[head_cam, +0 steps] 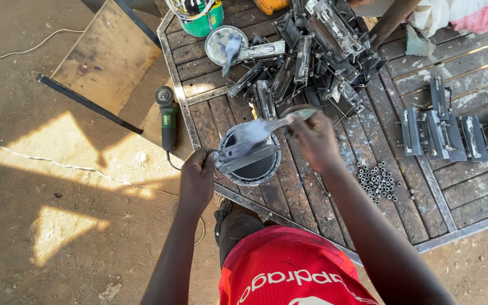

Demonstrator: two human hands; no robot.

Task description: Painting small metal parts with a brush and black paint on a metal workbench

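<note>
The head view looked down on a wooden tabletop (312,186) with a metal frame. An open paint can (251,164) stood near its front left edge, and I take this can as the landmark.

The left hand (197,179) was clenched on the left end of a metal piece (248,156) and kept it across the top of the can. The right hand (313,137) was just right of the can and grasped the handle of a brush (258,131). The grey bristles lay on the metal piece, so the painting of this piece seemed to be in progress; how much of it was covered I cannot tell.

Behind the can lay a big pile of similar metal pieces (312,56), dark, with pale grey patches. It seemed that many of them waited for paint. Far right of the can, a row of pieces (458,133) lay spread out, well apart from each other, maybe finished and drying.

Right of the can, near the right forearm, was a small heap of nuts (378,182). Behind the can, a lid (225,44) with a second brush and a green bucket (201,17) stood. Left of the can, off the tabletop, an angle grinder (168,118) rested on a board. Another person's arm (388,22) reached in at the far side. Nothing blocked the hands.
</note>
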